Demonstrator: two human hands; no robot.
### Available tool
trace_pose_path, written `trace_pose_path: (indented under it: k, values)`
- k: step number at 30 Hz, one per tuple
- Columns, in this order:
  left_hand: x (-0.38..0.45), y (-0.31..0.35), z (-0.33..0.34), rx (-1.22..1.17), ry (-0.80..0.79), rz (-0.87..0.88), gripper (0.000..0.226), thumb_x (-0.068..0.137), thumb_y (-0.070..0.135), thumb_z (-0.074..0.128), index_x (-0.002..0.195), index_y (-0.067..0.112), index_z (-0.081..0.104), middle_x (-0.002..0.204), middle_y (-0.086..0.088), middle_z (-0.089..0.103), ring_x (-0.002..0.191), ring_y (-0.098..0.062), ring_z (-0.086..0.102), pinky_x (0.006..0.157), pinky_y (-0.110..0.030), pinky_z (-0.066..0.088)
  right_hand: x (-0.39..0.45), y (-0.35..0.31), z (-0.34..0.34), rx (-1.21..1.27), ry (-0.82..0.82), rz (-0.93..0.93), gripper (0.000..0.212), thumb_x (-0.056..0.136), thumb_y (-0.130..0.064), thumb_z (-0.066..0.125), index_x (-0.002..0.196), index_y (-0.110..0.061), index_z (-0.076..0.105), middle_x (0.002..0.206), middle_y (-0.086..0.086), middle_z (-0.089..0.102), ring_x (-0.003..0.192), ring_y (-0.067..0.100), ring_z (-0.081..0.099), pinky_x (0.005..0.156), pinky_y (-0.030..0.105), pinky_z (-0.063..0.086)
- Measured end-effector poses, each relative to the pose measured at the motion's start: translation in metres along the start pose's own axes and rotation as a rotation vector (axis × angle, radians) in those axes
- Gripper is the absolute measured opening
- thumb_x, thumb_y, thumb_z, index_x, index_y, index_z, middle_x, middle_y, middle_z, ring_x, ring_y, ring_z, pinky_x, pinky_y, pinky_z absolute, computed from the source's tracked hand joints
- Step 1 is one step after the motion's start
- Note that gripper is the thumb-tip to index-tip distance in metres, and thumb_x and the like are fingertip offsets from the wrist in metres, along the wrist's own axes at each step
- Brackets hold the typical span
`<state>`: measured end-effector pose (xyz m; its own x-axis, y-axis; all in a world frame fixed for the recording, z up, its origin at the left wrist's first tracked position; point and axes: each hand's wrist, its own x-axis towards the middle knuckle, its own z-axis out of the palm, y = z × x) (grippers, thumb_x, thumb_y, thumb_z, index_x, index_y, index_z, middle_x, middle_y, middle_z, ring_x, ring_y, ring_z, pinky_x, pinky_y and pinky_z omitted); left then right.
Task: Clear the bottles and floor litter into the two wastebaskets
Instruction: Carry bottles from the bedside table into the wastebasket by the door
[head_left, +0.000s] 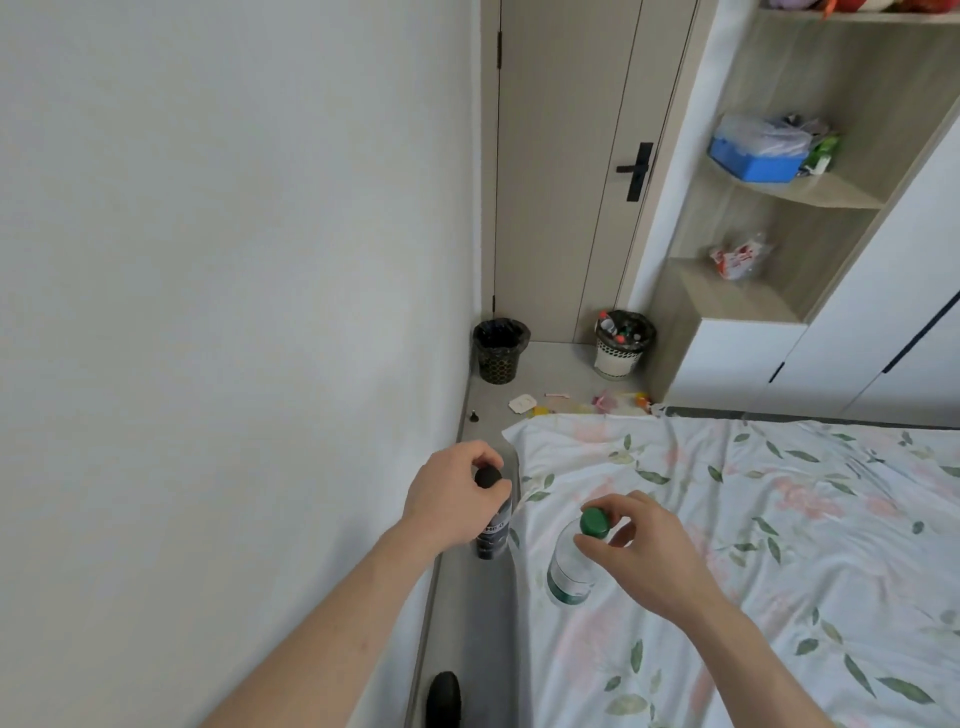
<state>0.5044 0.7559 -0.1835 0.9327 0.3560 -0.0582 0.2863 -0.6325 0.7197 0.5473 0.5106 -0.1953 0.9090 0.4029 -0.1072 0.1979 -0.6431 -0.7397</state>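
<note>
While both bottles hang by their necks, carried toward the bins:
Left hand (447, 499): fingers curled round the dark bottle (493, 525).
Right hand (641, 551): pinches the green cap (595, 522) of the clear bottle (571, 571).
Bins: black bin (500, 351) and white bin (622, 343) far off by the door, litter (571, 404) just before them.

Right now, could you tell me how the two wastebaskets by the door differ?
The dark wastebasket stands at the left against the wall; the white wastebasket stands at the right beside the shelving. The dark wastebasket shows only its black liner inside, while the white wastebasket already holds bottles and other litter. Both are lined with black bags, have patterned sides and stand upright on the floor.
</note>
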Motion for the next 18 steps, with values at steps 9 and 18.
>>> trace_pose_path:
  k: [9,18]
  values:
    - [0.197,0.025,0.028,0.040,-0.106,0.094,0.022,0.081,0.036,0.067,0.103,0.035,0.069,0.105,0.021,0.068,0.094,-0.004,0.061,0.083,-0.027,0.054,0.142,0.010,-0.028,0.054,0.142,0.117,0.020,0.078,-0.033,0.083,0.090,-0.041,0.069,0.098,-0.013,0.063,0.074,0.003,0.065,0.073,0.028,0.055]
    - [0.313,0.049,0.054,0.113,-0.217,0.140,0.016,0.084,0.038,0.067,0.100,0.038,0.067,0.103,0.021,0.068,0.088,-0.004,0.060,0.077,-0.025,0.052,0.248,0.050,-0.059,0.112,0.181,0.209,0.022,0.078,-0.031,0.083,0.090,-0.042,0.069,0.098,-0.013,0.063,0.072,-0.001,0.065,0.068,0.024,0.051]
